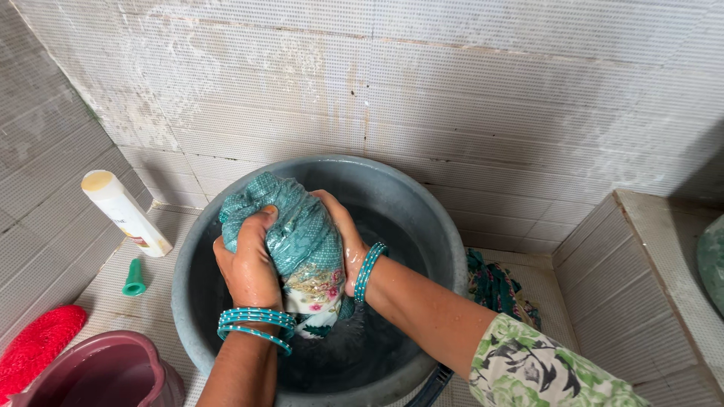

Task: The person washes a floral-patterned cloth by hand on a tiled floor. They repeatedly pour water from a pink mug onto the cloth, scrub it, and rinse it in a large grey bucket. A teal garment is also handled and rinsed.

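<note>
A wet teal cloth with a white floral part (302, 241) is bunched up above a round grey basin (445, 249) that holds dark water. My left hand (249, 264) grips the cloth from the left side, and my right hand (343, 234) grips it from the right. Both wrists wear teal bangles. The cloth's lower end hangs down between my hands toward the water.
A white bottle with a tan cap (124, 212) lies on the tiled floor at left, a small green cap (135, 279) beside it. A red scrubber (38, 343) and a maroon jug (105, 373) sit lower left. Dark patterned cloth (498, 290) lies right of the basin. A tiled ledge (656, 256) rises at right.
</note>
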